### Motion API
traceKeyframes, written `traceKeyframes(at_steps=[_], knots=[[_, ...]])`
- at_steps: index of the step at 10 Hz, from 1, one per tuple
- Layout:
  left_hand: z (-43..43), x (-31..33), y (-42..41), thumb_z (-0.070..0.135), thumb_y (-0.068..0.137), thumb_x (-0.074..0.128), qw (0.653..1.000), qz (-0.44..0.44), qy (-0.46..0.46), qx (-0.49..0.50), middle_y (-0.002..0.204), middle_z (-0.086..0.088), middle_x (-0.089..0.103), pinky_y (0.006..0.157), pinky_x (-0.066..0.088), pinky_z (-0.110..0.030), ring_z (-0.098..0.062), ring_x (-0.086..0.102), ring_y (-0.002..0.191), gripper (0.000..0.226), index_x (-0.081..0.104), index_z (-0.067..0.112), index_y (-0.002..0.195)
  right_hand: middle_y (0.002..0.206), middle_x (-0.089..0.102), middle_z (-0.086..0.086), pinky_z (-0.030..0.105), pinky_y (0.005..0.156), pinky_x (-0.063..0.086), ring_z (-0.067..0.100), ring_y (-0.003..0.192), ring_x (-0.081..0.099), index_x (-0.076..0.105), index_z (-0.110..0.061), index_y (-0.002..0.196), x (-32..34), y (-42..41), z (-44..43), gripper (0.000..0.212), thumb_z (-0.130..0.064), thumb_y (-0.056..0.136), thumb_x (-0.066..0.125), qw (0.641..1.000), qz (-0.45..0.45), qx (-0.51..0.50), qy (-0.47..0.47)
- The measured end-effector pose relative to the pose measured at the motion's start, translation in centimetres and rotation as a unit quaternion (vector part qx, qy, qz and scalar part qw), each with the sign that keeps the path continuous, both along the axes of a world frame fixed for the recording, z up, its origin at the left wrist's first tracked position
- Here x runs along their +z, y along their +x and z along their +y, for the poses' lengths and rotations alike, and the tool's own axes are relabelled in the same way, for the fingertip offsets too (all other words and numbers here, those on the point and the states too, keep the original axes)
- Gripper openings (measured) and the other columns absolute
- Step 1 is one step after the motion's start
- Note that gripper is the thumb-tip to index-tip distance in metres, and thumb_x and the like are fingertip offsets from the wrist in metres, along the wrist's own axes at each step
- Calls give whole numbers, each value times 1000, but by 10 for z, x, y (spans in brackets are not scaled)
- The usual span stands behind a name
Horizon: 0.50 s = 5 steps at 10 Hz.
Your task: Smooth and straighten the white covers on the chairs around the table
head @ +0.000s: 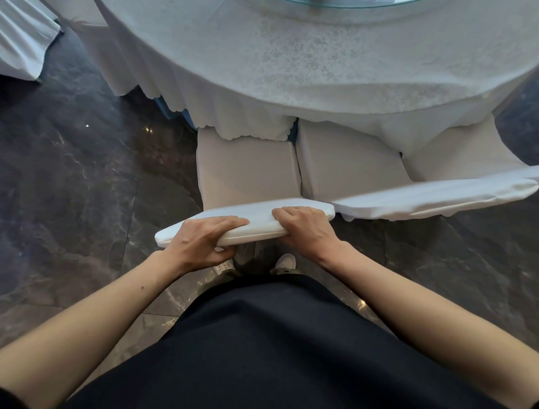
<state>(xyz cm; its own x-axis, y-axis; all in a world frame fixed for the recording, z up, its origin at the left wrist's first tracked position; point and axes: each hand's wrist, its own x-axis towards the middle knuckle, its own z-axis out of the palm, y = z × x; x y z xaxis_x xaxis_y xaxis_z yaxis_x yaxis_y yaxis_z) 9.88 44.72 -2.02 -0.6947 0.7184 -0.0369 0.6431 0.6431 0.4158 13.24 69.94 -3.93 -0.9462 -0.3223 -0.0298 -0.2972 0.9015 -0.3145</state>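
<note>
Dark marbled floor [73,181], glossy, with small glints of light. Beyond the hands, round desk [335,67] under patterned white cloth with scalloped hem; glass disc [350,3] on top. Far left, pleated white drape [20,41].

Two chairs [248,169] [350,163] stand side by side, seats tucked under the table [320,73].

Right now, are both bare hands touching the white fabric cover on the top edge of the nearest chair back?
Touching. The head view shows the left hand and right hand both clasped over the white cover, fingers on top.
</note>
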Motion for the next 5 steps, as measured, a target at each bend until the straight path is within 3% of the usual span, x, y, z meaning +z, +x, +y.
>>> traceKeyframes(at_steps=[1,2,3,5], knots=[[2,5,3,50,80,60,1000,-6,6,15,120,5,66,73,52,-29,-16,65,101,52,59,26,126,84,66,3,37,62,46,31,77,63,58,-13,97,0,5,4,31,-30,75,72,1000,-12,4,-17],[4,9,7,56,85,51,999,-15,-1,28,123,6,65,76,50,-28,-16,64,105,52,57,29,129,98,68,2,40,74,49,29,88,64,60,-16,107,4,9,5,41,-44,79,69,999,-15,10,-29],[1,12,6,61,90,38,998,-54,-17,36,130,7,60,83,46,-29,-15,58,116,54,50,33,134,115,66,1,40,87,47,26,101,62,59,-18,118,10,12,9,56,-62,86,52,998,-34,22,-47],[6,16,-2,69,89,21,989,-140,-14,49,137,7,54,87,37,-27,-16,52,121,64,43,36,139,121,64,5,40,90,45,25,109,59,57,-17,123,23,7,7,59,-59,95,27,990,-96,14,-102]])
